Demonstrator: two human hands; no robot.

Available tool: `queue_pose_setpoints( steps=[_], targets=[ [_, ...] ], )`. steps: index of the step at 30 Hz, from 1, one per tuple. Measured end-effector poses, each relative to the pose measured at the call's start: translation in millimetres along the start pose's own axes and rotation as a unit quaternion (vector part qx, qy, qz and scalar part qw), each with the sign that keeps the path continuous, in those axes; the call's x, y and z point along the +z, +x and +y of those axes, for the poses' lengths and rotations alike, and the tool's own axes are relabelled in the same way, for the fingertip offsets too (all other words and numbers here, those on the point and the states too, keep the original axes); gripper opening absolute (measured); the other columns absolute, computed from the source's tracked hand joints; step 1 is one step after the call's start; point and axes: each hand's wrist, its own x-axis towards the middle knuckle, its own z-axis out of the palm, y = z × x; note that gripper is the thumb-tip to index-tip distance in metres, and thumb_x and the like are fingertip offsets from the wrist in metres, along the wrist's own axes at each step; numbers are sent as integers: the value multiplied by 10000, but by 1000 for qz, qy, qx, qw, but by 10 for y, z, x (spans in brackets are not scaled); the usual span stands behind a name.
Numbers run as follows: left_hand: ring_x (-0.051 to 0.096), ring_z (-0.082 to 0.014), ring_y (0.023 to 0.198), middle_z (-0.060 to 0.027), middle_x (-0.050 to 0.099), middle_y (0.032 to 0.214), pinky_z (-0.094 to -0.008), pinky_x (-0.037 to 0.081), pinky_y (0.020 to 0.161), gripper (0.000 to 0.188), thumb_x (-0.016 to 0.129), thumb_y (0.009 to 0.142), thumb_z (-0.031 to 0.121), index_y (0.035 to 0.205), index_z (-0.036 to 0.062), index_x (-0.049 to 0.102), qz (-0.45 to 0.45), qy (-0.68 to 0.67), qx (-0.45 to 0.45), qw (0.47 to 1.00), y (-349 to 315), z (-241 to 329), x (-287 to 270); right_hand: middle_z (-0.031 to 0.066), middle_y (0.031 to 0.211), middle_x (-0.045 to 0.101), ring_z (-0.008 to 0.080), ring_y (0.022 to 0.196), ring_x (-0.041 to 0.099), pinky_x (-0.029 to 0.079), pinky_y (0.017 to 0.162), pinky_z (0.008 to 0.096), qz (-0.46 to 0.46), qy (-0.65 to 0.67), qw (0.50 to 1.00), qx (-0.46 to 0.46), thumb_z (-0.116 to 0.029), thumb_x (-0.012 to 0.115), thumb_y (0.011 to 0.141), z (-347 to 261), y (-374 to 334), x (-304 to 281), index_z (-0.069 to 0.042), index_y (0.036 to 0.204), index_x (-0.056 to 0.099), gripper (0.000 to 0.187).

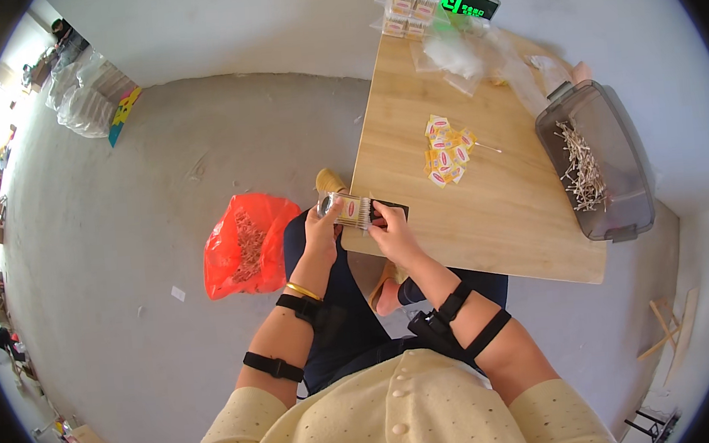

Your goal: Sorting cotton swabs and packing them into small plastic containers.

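In front of my lap, near the table's left edge, I hold a clear pack of cotton swabs (355,211) with a yellow and white label. My left hand (320,227) is closed around its left end, thumb on top. The fingers of my right hand (394,232) pinch the right end, where the swab tips show in a row. Behind the right fingers a flat black thing (399,209) sticks out; its kind I cannot make out. On the wooden table (423,241) lies a pile of small yellow and white labels (447,154), with a single swab (488,148) beside it.
A grey plastic bin (622,169) with loose swabs stands at the table's right. Stacked packs (411,5), clear plastic bags (458,55) and a green-lit sign (470,2) are at its far end. On the floor to the left sits a red bag (275,219) of loose swabs.
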Motion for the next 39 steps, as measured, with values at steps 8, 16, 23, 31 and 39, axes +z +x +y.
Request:
queue_pose_setpoints(
  steps=[8,16,23,31,39],
  targets=[
    [673,-114,867,-2,700,989,-270,535,787,342,844,880,246,1115,76,662,19,-79,-10,997,-63,-88,72,145,1293,555,210,1183,570,456,1023,330,25,88,992,84,14,528,878,-94,78,207,25,1432,537,554],
    [704,-180,949,-55,711,1078,-334,569,829,289,766,943,169,1177,53,641,13,-98,4,995,-61,-115,74,161,1218,626,257,1208,575,431,1043,343,-28,256,961,98,-8,540,848,-257,118,377,49,1362,586,520],
    [702,-164,918,-41,719,1046,-300,558,800,293,794,921,171,1154,61,656,40,-36,-21,998,-43,-44,28,107,1263,669,168,1136,637,499,1008,307,-77,168,969,161,-8,479,962,-234,140,-40,47,1396,558,445],
    [697,-147,914,-34,718,1058,-281,551,781,314,792,921,173,1178,66,648,21,-52,-6,998,-67,-16,26,105,1208,703,172,1024,705,546,910,301,-122,214,949,196,-50,469,1005,-350,167,20,34,1321,603,353],
    [692,-141,910,-20,720,1040,-283,545,788,351,815,904,221,1186,78,661,31,-27,-13,999,-98,36,42,130,1258,690,200,1067,717,562,923,329,-147,212,945,201,-64,459,1029,-294,205,-70,19,1350,589,357]
  ],
)
